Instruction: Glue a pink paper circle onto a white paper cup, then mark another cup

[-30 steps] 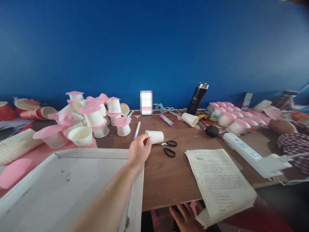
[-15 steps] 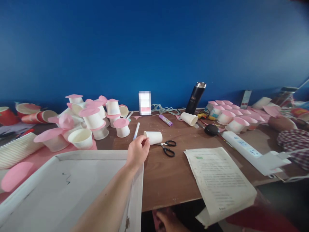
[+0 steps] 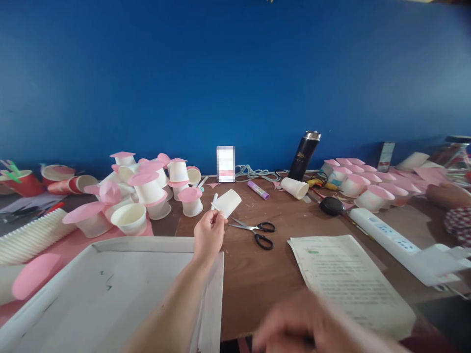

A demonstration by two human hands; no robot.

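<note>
Just beyond the tray's right corner, my left hand (image 3: 209, 229) pinches the rim of a white paper cup (image 3: 230, 202), tilted above the table. A pair of open scissors (image 3: 263, 226) with black handles lies right of it. Partly covered by the cup is a white pen (image 3: 215, 200). My right hand (image 3: 294, 318) is low at the front edge, over the paper sheet's near-left side. Motion smears its fingers, so its grip is unclear. A purple glue stick (image 3: 258, 190) lies farther back.
White cups with pink paper tops (image 3: 147, 185) are piled left, beside a white tray (image 3: 211, 294). Printed paper (image 3: 342, 274), a power strip (image 3: 390, 240) and a black flask (image 3: 304, 154) stand or lie right. Another person's hand (image 3: 447, 198) is at the far right.
My left hand has lifted and tilted the cup away from the scissors. My right hand has risen from below the table edge into view. The camera view has shifted slightly.
</note>
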